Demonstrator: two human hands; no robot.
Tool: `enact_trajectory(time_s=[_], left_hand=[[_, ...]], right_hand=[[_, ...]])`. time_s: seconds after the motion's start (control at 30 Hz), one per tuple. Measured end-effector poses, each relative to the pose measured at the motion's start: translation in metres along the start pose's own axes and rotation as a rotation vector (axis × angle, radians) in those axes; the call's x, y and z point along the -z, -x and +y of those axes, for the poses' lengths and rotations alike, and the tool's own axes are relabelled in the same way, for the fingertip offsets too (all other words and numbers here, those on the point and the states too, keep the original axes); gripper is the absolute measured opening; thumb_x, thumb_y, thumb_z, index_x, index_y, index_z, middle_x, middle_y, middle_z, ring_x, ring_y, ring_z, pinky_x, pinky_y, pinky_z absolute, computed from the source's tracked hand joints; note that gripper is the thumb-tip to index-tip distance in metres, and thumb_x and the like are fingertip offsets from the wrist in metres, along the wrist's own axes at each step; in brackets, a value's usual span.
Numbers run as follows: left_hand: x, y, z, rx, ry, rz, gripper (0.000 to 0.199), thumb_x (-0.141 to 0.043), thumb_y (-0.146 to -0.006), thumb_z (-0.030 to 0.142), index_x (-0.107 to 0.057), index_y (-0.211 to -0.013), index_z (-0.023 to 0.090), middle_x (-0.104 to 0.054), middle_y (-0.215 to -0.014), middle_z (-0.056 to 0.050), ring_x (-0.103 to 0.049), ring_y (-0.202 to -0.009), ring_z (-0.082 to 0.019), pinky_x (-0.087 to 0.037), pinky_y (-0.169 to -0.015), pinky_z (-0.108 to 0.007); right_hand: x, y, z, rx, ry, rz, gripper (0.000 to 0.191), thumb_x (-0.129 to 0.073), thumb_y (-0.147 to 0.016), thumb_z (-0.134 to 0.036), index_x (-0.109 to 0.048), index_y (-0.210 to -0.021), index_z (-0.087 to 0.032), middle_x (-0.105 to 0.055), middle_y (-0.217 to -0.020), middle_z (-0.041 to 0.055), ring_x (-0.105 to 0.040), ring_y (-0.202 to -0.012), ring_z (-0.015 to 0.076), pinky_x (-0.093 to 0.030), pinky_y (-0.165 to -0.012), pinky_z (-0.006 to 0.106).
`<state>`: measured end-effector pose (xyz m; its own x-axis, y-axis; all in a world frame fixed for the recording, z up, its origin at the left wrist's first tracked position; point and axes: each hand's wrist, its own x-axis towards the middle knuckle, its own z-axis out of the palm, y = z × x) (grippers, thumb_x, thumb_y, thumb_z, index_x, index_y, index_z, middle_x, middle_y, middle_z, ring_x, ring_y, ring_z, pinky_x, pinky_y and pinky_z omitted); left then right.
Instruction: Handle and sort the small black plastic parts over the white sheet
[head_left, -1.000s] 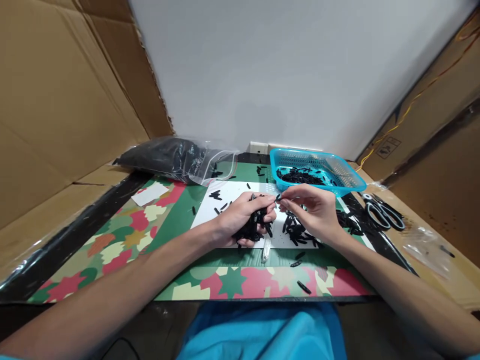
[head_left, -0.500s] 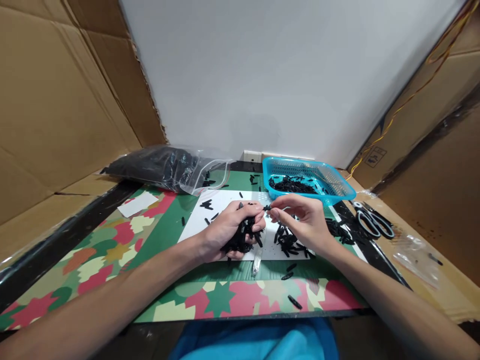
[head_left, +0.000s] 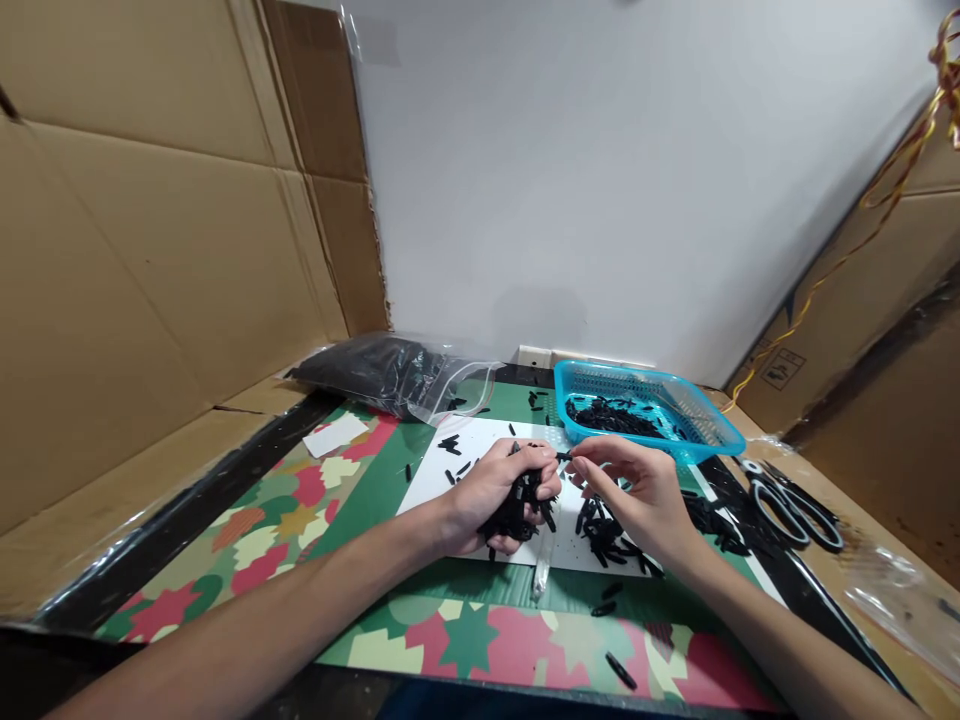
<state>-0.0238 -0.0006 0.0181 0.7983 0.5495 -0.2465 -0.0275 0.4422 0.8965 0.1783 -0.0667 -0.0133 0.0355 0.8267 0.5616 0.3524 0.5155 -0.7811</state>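
Note:
My left hand (head_left: pixel 480 490) is closed around a bunch of small, slender black pieces (head_left: pixel 511 515), some of them sticking out between the fingers. Its thumb and forefinger also pinch one end of a single black piece (head_left: pixel 564 457). At the other end of that piece, the thumb and fingertips of my right hand (head_left: pixel 645 490) are closed on it. Both hands are held over a white sheet (head_left: pixel 431 478). A loose pile of the same black pieces (head_left: pixel 609 538) lies on the sheet, partly behind my right hand. What the pieces are exactly, I cannot tell.
A blue plastic basket (head_left: pixel 724 437) with black pieces in it stands at the back right. A zip bag (head_left: pixel 367 370) full of dark material lies at the back left. Scissors (head_left: pixel 780 510) and a clear plastic bag (head_left: pixel 892 600) lie at the right. Cardboard walls (head_left: pixel 150 250) flank the table.
The camera view has turned, so everything sits farther right and lower. My hands keep nearly the same pose, and the gap between their fingertips, bridged by the black piece, looks about the same.

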Motion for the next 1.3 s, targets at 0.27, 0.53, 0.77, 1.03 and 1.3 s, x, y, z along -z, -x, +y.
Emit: enact_trajectory(time_s=[0.27, 0.53, 0.77, 1.03, 1.3], left_hand=[[-0.0032, 0.0000, 0.0009, 0.016, 0.000, -0.011, 0.039, -0.076, -0.087, 0.052, -0.051, -0.085, 0.022, -0.048, -0.077, 0.006, -0.040, -0.047, -0.006, -0.029, -0.028, -0.013], [-0.0084, 0.0021, 0.0043, 0.006, 0.015, 0.010, 0.038, -0.075, -0.087, 0.049, -0.050, -0.081, 0.020, -0.046, -0.076, 0.006, -0.037, -0.046, -0.005, -0.027, -0.027, -0.012], [-0.0062, -0.0005, 0.0042, -0.008, -0.024, 0.025, 0.040, -0.076, -0.086, 0.052, -0.050, -0.080, 0.021, -0.046, -0.076, 0.006, -0.036, -0.046, -0.005, -0.026, -0.028, -0.013], [-0.0085, 0.0011, 0.0015, -0.020, -0.072, 0.018, 0.037, -0.071, -0.089, 0.051, -0.051, -0.081, 0.021, -0.046, -0.077, 0.005, -0.036, -0.047, -0.006, -0.028, -0.028, -0.013], [-0.0066, -0.0007, 0.0013, -0.004, -0.021, -0.051, 0.034, -0.070, -0.091, 0.048, -0.052, -0.080, 0.021, -0.046, -0.076, 0.005, -0.039, -0.049, -0.007, -0.030, -0.028, -0.014]], right_hand=[[0.0024, 0.0031, -0.0066, 0.100, 0.074, 0.040, 0.012, -0.070, -0.101, -0.029, -0.077, -0.095, -0.021, -0.079, -0.079, 0.0039, -0.075, -0.062, 0.0170, -0.062, -0.054, 0.026], [0.0009, 0.0021, -0.0070, 0.185, 0.217, 0.075, 0.007, -0.073, -0.097, -0.025, -0.079, -0.099, -0.021, -0.083, -0.089, 0.0034, -0.072, -0.057, 0.0133, -0.062, -0.054, 0.024], [0.0045, 0.0042, -0.0030, 0.201, 0.264, 0.082, 0.012, -0.070, -0.101, -0.027, -0.079, -0.095, -0.022, -0.082, -0.084, 0.0029, -0.076, -0.062, 0.0160, -0.063, -0.057, 0.026], [0.0040, 0.0028, -0.0047, 0.205, 0.283, 0.058, 0.010, -0.072, -0.099, -0.028, -0.080, -0.095, -0.022, -0.082, -0.083, 0.0024, -0.070, -0.056, 0.0134, -0.060, -0.053, 0.024], [0.0083, 0.0039, -0.0058, 0.148, 0.230, 0.026, 0.012, -0.070, -0.100, -0.028, -0.079, -0.095, -0.022, -0.081, -0.085, 0.0027, -0.073, -0.061, 0.0149, -0.062, -0.058, 0.025]])
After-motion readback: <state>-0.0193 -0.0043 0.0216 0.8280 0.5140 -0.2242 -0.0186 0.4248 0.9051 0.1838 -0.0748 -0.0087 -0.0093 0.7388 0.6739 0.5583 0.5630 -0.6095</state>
